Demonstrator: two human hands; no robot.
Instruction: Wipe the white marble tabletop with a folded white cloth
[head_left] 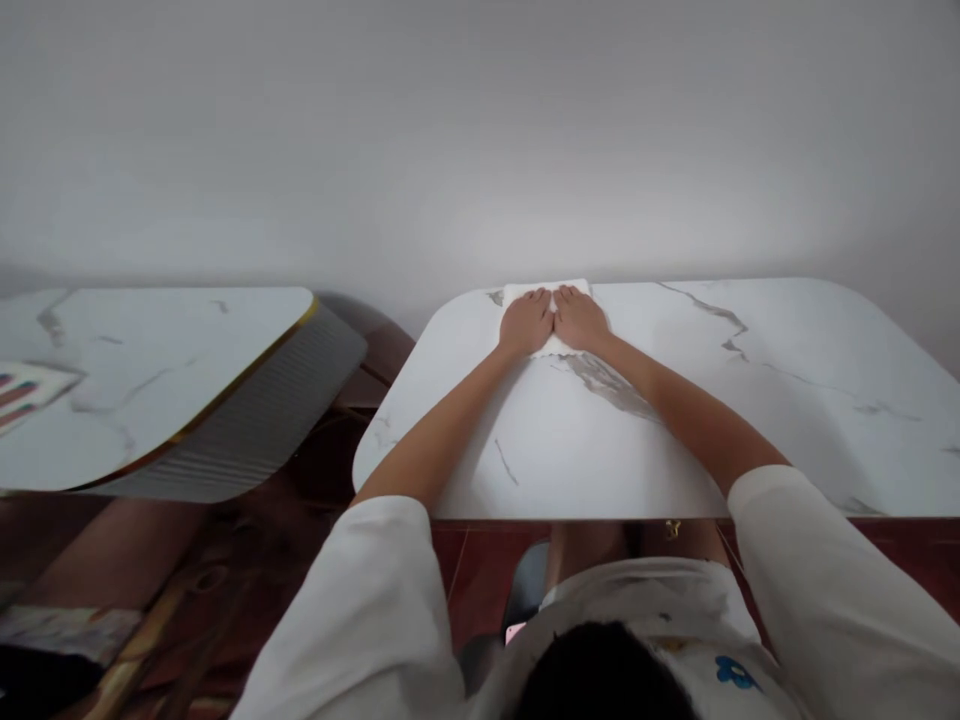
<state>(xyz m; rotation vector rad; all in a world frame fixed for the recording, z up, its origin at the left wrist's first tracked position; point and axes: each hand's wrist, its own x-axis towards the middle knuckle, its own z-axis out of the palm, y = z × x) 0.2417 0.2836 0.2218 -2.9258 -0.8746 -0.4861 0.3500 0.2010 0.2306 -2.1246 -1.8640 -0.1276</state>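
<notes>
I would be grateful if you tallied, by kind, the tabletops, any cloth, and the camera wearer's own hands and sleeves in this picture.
White marble-patterned tabletops: 2
White square cloth: 1
Wearer's bare left hand and bare right hand: 2
White fabric sleeves: 2
Total: 7

We lay our left hand (527, 320) and right hand (581, 318) palm down, side by side in the upper middle of the frame, inner edges meeting, fingers outstretched toward the top. Our left forearm (442, 425) slants up from the lower left, our right forearm (690, 410) from the lower right, converging at the wrists. Our thighs (586, 550) show at bottom centre.
</notes>
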